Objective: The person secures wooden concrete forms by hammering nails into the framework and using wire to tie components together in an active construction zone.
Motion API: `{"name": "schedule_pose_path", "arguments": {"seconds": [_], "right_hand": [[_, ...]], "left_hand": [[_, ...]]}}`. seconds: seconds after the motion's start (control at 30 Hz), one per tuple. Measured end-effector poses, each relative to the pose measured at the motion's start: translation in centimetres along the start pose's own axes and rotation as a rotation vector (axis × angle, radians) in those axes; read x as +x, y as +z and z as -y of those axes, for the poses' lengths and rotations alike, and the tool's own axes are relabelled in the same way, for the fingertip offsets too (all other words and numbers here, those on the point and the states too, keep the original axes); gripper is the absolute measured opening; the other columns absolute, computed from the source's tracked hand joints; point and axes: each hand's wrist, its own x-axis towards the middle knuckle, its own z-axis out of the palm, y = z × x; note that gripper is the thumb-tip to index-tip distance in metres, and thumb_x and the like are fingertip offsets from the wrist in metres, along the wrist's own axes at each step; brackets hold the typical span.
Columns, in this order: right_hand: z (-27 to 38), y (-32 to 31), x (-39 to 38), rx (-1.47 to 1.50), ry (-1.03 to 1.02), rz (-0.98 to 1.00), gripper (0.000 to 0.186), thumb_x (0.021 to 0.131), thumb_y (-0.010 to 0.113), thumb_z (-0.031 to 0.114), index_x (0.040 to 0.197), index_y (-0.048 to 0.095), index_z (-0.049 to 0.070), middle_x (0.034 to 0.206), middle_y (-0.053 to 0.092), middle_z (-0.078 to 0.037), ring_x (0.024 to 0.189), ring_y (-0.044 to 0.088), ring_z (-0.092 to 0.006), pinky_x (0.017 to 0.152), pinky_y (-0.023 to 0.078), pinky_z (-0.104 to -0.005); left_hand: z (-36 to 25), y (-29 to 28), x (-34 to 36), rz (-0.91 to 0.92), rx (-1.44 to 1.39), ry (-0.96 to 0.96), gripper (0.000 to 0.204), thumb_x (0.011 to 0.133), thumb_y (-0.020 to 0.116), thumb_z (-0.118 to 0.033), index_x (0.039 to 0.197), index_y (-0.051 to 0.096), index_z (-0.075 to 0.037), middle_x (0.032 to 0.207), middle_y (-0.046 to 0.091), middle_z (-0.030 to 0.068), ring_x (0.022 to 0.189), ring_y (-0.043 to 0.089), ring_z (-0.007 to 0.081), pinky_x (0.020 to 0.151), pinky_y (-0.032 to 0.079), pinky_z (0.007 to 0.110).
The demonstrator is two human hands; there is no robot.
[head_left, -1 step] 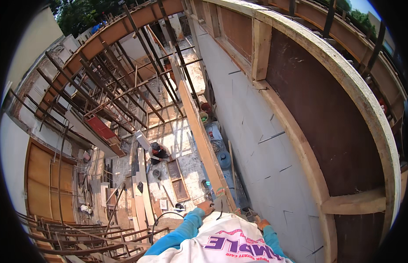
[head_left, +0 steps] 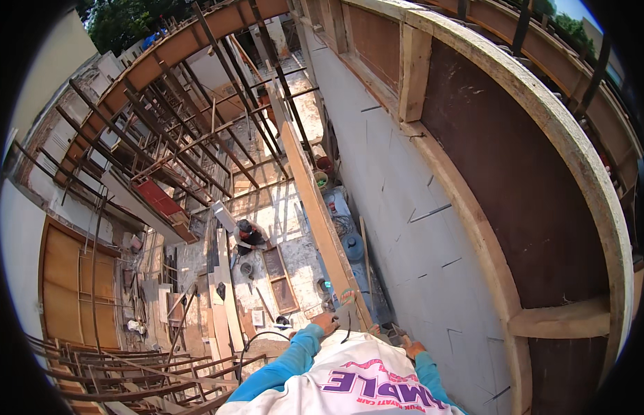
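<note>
My left hand [head_left: 325,323], in a blue sleeve, is at the lower middle. Its fingers are curled beside a small grey flat piece [head_left: 347,317] with a dark cord-like strip on it; whether it grips that piece is unclear. My right hand [head_left: 413,348] is low beside the grey wall [head_left: 405,228], its fingers bent around something too small to make out. Between the hands lies the near end of a long wooden plank [head_left: 318,214], which runs away from me above the floor far below.
Left of the plank, dark poles [head_left: 177,138] form scaffolding. Below, a person [head_left: 250,237] crouches by a wooden frame [head_left: 280,280]. A blue drum [head_left: 352,247] stands near the wall's foot. Timber-framed brown panels [head_left: 502,166] rise on the right. Metal bars [head_left: 163,387] lie lower left.
The view has shifted very slightly. My hands and the plank show no clear movement.
</note>
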Motion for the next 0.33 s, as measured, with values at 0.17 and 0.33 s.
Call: {"name": "schedule_pose_path", "arguments": {"seconds": [0.17, 0.33], "right_hand": [[2.7, -1.2, 1.4, -0.02, 0.015, -0.105, 0.061, 0.09, 0.049, 0.053, 0.133, 0.048, 0.01, 0.118, 0.057, -0.03, 0.11, 0.056, -0.043, 0.092, 0.045, -0.0491], [6.5, -2.8, 4.8, 0.064, 0.1, -0.175, 0.068, 0.085, 0.053, 0.061, 0.12, 0.06, 0.003, 0.114, 0.061, -0.028, 0.109, 0.058, -0.0424, 0.09, 0.046, -0.0472]], "left_hand": [[-0.5, -0.2, 2.5, -0.058, -0.171, 0.049, 0.039, 0.084, 0.061, -0.031, 0.113, 0.064, -0.005, 0.111, 0.064, 0.0203, 0.104, 0.061, 0.0342, 0.091, 0.046, 0.04], [0.5, -4.8, 4.3, -0.076, -0.307, -0.008, 0.04, 0.085, 0.061, -0.032, 0.117, 0.062, -0.008, 0.113, 0.064, 0.019, 0.106, 0.061, 0.0321, 0.092, 0.046, 0.039]]}}
